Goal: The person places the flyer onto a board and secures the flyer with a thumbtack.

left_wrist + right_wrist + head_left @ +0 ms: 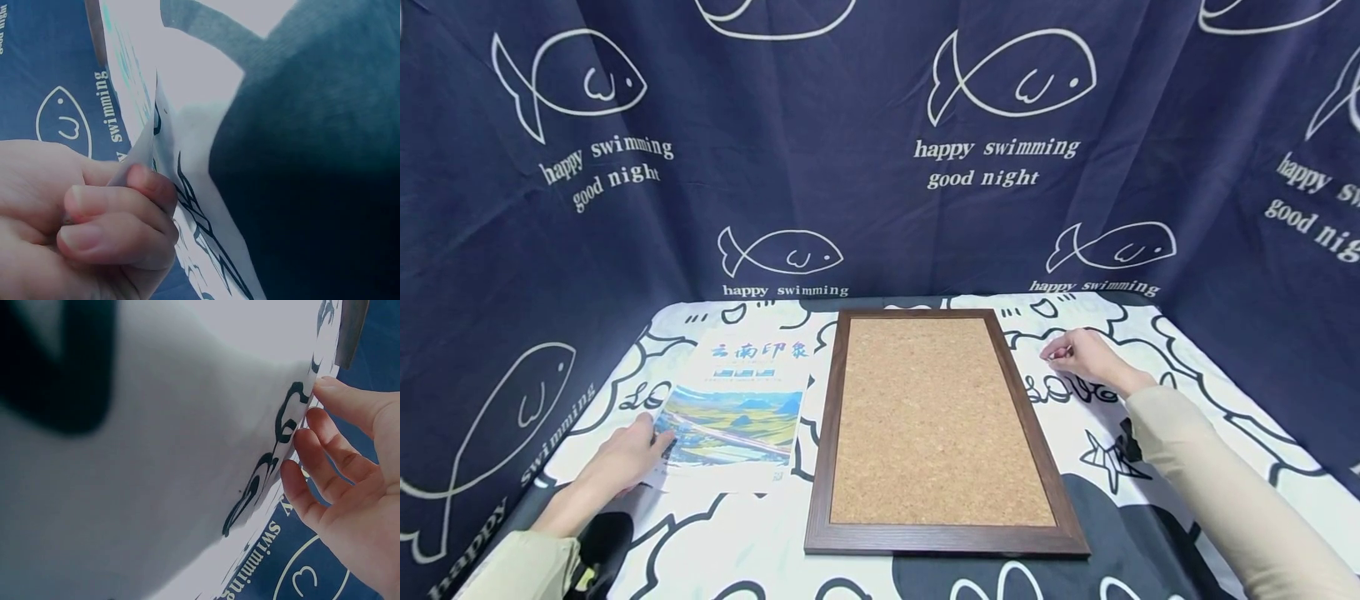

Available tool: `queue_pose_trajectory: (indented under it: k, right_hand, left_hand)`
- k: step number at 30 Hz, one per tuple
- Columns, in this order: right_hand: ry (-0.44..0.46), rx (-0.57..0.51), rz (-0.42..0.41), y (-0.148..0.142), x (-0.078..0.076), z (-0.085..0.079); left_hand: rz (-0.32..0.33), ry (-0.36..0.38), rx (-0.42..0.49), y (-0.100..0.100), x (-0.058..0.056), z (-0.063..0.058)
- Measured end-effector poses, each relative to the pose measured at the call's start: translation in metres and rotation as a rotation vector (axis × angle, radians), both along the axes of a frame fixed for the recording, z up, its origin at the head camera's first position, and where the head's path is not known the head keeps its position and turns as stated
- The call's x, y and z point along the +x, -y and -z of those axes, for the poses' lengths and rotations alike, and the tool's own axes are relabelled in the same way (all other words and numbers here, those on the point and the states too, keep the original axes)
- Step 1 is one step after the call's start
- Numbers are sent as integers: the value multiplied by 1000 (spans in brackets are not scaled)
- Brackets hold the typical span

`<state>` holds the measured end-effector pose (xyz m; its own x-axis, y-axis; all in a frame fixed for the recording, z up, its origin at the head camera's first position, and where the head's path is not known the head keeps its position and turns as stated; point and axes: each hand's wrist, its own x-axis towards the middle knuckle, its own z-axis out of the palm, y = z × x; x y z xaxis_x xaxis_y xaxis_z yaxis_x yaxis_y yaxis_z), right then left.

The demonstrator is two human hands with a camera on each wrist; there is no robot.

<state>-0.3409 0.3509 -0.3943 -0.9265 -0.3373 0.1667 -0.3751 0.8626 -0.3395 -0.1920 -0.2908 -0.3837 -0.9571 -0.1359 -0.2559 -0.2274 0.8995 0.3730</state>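
- The sheet [752, 425] lies on the table [760, 533], left of the board [940, 425], with a narrow strip of tabletop between them. In the left wrist view its edge bends up at the fingers.
- That bent edge is probably the weak point: squeezed hard or lifted by this one side alone, thin paper could crease there, or sag at its far right corner.
- If slid to the right rather than raised, the sheet could catch on the board's raised frame and buckle.
- The left hand [632, 454] is closed on the sheet's left edge, the paper pinched between thumb and curled fingers.
- The board lies flat, its cork face up; nothing is fixed to it.
- The right hand [1086, 357], right of the board towards its far end, is partly open: fingers bent, thumb tip apart from them. Nothing shows between them; whether the tips touch the table, I cannot tell.
- With only the left hand on the sheet, its right side could swing askew if moved.
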Motion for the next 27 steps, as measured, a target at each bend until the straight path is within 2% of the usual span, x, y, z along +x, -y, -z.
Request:
queue_pose_trajectory:
  k: [5, 12, 17, 20, 24, 27]
  right_hand:
    - [8, -7, 0, 0, 0, 0]
    - [28, -10, 22, 0, -1, 0]
    - [18, -5, 18, 0, -1, -2]
    - [5, 4, 10, 0, 0, -3]
    - [5, 6, 11, 0, 1, -4]
    - [13, 5, 19, 1, 1, -4]
  left_hand:
    - [-8, 5, -20, -1, -3, 1]
    - [13, -34, -44, -2, -4, 2]
    - [10, -49, -30, 0, -5, 4]
    - [32, -87, -9, 2, -5, 5]
    - [40, -127, 90, 5, -3, 6]
    - [12, -112, 206, 5, 0, 6]
